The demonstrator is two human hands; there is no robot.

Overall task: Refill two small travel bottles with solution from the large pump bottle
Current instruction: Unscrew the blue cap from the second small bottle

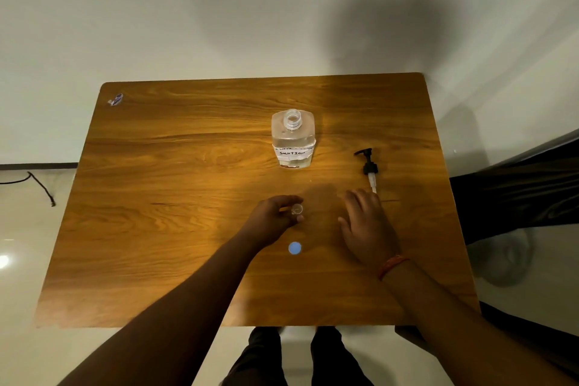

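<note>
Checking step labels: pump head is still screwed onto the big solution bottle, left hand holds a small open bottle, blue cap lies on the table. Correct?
Not quite. The head view shows the pump head off and lying on the table, right of the big solution bottle, whose neck is open. The rest holds: the left hand holds a small open bottle, and the blue cap lies on the table.

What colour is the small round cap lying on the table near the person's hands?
Light blue; the cap shows clearly in the head view.
</note>
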